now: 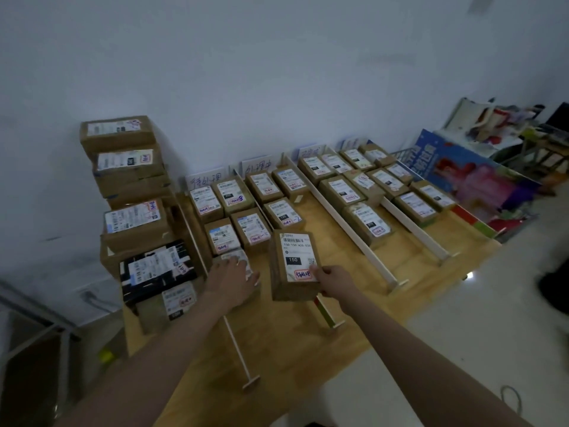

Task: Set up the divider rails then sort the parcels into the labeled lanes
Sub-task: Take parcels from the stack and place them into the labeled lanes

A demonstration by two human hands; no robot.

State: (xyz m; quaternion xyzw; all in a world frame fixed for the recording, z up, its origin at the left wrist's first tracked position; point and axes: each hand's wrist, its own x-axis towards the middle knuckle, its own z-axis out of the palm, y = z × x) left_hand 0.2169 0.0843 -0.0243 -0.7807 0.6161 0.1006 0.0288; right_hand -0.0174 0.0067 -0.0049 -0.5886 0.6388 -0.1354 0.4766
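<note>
The right hand (pixel 328 277) holds one brown parcel (pixel 294 265) by its near right corner. The fingers are curled round the edge and the thumb is on the white label, which shows the number 150. The parcel is lifted and tilted, above the near end of the second rail (pixel 324 311).

The left hand (pixel 235 277) lies flat on another small parcel (pixel 238 260) in the first lane, with the fingers spread out and almost straight.

Four long white divider rails lie on the wooden table (pixel 308 349). They run from the wall toward the person and make lanes. The first rail (pixel 237 349) is thin. The third rail (pixel 348 229) and the fourth rail (pixel 415 231) are further right.

The first lane holds four more parcels in two rows. The second lane holds three. The third lane holds about five, and the fourth about six, but the far ones are blurry. Small white cards (pixel 206 181) with writing stand at the wall end of the lanes.

On the left, a stack of bigger boxes (pixel 132 192) stands beside the first lane, about six of them. On the right, a blue picture board (pixel 474 177) leans by the table.
</note>
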